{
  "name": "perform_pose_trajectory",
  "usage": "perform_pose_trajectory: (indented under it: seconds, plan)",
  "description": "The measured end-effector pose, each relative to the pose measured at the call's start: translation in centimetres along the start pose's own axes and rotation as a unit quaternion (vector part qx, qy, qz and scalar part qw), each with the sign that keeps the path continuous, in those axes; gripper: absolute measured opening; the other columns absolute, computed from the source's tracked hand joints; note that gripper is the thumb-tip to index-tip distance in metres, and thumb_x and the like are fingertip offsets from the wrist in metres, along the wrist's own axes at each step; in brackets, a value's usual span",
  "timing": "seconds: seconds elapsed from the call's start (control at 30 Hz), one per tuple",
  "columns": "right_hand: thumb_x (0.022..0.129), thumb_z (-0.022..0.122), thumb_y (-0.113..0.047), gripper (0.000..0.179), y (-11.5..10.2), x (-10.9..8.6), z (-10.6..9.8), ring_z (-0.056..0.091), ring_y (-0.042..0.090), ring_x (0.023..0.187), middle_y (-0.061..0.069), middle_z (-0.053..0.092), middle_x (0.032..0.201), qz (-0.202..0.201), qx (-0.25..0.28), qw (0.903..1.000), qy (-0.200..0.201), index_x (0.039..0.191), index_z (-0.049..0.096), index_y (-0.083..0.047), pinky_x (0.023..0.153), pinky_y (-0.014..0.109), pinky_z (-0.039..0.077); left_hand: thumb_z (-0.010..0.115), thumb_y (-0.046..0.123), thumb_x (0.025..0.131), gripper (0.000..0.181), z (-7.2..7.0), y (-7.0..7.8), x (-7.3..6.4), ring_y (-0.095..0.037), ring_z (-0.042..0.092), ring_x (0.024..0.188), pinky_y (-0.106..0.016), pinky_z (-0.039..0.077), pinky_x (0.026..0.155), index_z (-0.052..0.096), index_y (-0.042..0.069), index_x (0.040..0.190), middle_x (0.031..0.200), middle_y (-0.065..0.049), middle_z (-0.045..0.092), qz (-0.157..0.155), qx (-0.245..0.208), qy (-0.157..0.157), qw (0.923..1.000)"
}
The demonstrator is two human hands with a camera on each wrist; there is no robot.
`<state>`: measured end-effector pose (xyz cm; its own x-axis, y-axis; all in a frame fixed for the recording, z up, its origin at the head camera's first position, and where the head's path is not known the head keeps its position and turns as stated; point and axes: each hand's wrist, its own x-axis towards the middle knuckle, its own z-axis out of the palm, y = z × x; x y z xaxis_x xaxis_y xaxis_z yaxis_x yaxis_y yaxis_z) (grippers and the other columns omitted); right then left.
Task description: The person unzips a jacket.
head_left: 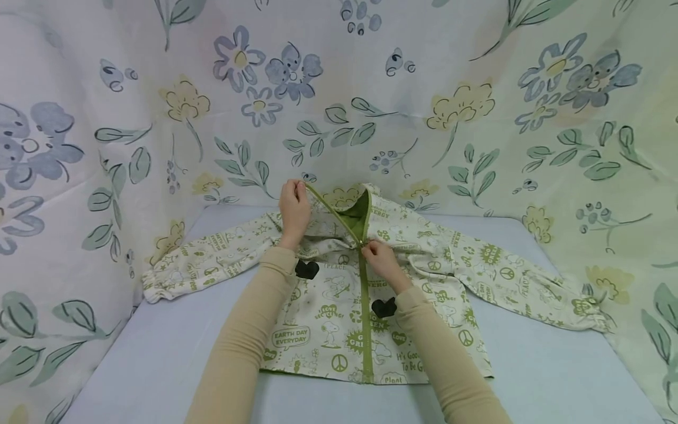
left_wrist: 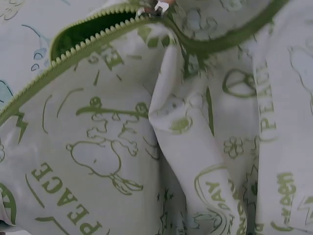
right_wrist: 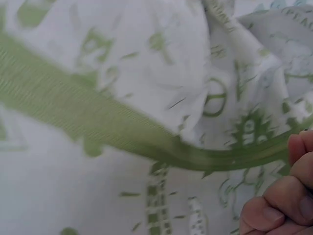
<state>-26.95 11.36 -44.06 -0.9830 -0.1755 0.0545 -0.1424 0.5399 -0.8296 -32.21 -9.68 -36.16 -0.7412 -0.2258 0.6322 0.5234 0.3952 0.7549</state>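
A cream hooded-looking jacket [head_left: 333, 306] with green cartoon and lettering print lies front up, both sleeves spread outward. Its green zipper [head_left: 366, 330] is closed along the lower front and parts into a V at the collar, where the green lining [head_left: 361, 211] shows. My left hand [head_left: 294, 212] grips the top of the left zipper edge and holds it raised. With curled fingers, my right hand [head_left: 382, 259] pinches the zipper slider [left_wrist: 160, 8] at the base of the V. In the right wrist view the right hand [right_wrist: 286, 196] is at the zipper tape [right_wrist: 210, 159].
The jacket lies on a pale table [head_left: 201, 347]. Behind and beside it hangs a floral cloth [head_left: 339, 76]. The left sleeve end [head_left: 159, 282] lies near the cloth's left side, and the right cuff [head_left: 593, 315] reaches the table's right edge.
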Motion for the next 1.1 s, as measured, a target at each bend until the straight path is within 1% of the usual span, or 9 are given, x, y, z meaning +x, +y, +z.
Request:
perform_pose_trajectory:
  seconds: [0.13, 0.27, 0.6, 0.77, 0.83, 0.93, 1.0, 1.03, 1.1]
  plan:
    - [0.1, 0.043, -0.021, 0.026, 0.4, 0.1, 0.3, 0.03, 0.015, 0.048, 0.004, 0.041, 0.064, 0.017, -0.001, 0.9999, 0.003, 0.077, 0.046, -0.009, 0.048, 0.03, 0.031, 0.036, 0.013, 0.102, 0.024, -0.5, -0.1, 0.0, -0.024, 0.033, 0.066, -0.034, 0.028, 0.063, 0.049, -0.003, 0.09, 0.075, -0.008, 0.036, 0.0, 0.0, -0.008, 1.0]
    - [0.1, 0.043, -0.023, 0.027, 0.4, 0.2, 0.3, 0.03, 0.016, 0.048, 0.005, 0.04, 0.063, 0.014, -0.007, 0.9999, 0.007, 0.078, 0.047, -0.007, 0.048, 0.03, 0.031, 0.035, 0.013, 0.102, 0.023, -0.5, 0.0, 0.0, -0.022, 0.032, 0.066, -0.033, 0.028, 0.063, 0.049, -0.002, 0.091, 0.075, -0.007, 0.035, -0.012, -0.002, -0.004, 0.9999]
    - [0.1, 0.043, -0.023, 0.031, 0.6, 0.2, 0.1, 0.032, 0.016, 0.05, 0.006, 0.046, 0.068, 0.02, -0.009, 0.9998, 0.002, 0.088, 0.055, 0.002, 0.05, 0.031, 0.033, 0.035, 0.015, 0.102, 0.024, -0.5, -0.3, 0.1, -0.02, 0.034, 0.066, -0.032, 0.029, 0.062, 0.049, -0.001, 0.092, 0.077, -0.008, 0.037, -0.034, -0.008, 0.004, 0.9994]
    - [0.1, 0.041, -0.023, 0.029, 0.5, 0.2, 0.0, 0.031, 0.016, 0.048, 0.005, 0.043, 0.064, 0.023, 0.013, 0.9996, 0.006, 0.079, 0.05, -0.005, 0.048, 0.03, 0.032, 0.035, 0.015, 0.102, 0.024, -0.7, -0.6, -0.2, -0.022, 0.036, 0.069, -0.033, 0.032, 0.063, 0.051, -0.002, 0.1, 0.083, -0.011, 0.042, -0.071, -0.014, -0.002, 0.9974]
    - [0.099, 0.041, -0.022, 0.028, 0.5, 0.1, 0.0, 0.03, 0.016, 0.048, 0.005, 0.042, 0.063, 0.023, 0.02, 0.9995, 0.009, 0.076, 0.047, -0.008, 0.047, 0.03, 0.032, 0.034, 0.012, 0.102, 0.023, -0.8, -0.8, -0.4, -0.025, 0.04, 0.075, -0.034, 0.035, 0.067, 0.051, -0.002, 0.108, 0.092, -0.014, 0.044, -0.071, -0.011, -0.004, 0.9974]
    - [0.099, 0.041, -0.021, 0.026, 0.5, 0.0, -0.1, 0.03, 0.016, 0.048, 0.005, 0.043, 0.064, 0.021, 0.029, 0.9994, 0.006, 0.077, 0.048, -0.008, 0.047, 0.031, 0.031, 0.032, 0.004, 0.1, 0.028, -0.8, -0.8, -0.7, -0.028, 0.043, 0.094, -0.036, 0.038, 0.078, 0.044, 0.001, 0.125, 0.111, -0.016, 0.042, -0.032, 0.032, 0.006, 0.999]
    - [0.099, 0.042, -0.021, 0.025, 0.5, -0.1, -0.2, 0.031, 0.016, 0.047, 0.006, 0.044, 0.065, 0.02, 0.036, 0.9992, 0.004, 0.079, 0.049, -0.008, 0.046, 0.031, 0.032, 0.032, -0.002, 0.097, 0.036, -0.8, -0.6, -0.9, -0.027, 0.039, 0.111, -0.036, 0.033, 0.094, 0.038, 0.003, 0.133, 0.121, -0.016, 0.037, 0.029, 0.097, 0.009, 0.9948]
    - [0.099, 0.041, -0.021, 0.025, 0.5, -0.1, -0.2, 0.031, 0.016, 0.047, 0.006, 0.044, 0.065, 0.018, 0.038, 0.9991, 0.003, 0.08, 0.05, -0.007, 0.046, 0.031, 0.032, 0.033, -0.004, 0.095, 0.04, -0.8, -0.5, -0.9, -0.027, 0.037, 0.117, -0.036, 0.028, 0.101, 0.036, 0.004, 0.135, 0.124, -0.017, 0.036, 0.068, 0.132, 0.009, 0.9889]
    - [0.099, 0.041, -0.021, 0.025, 0.4, -0.1, -0.2, 0.032, 0.016, 0.047, 0.006, 0.044, 0.065, 0.014, 0.041, 0.999, 0.005, 0.082, 0.052, -0.006, 0.045, 0.031, 0.033, 0.038, -0.006, 0.092, 0.043, -0.5, 0.0, -1.3, -0.029, 0.036, 0.12, -0.037, 0.02, 0.107, 0.036, 0.001, 0.135, 0.126, -0.018, 0.037, 0.153, 0.187, -0.002, 0.9704]
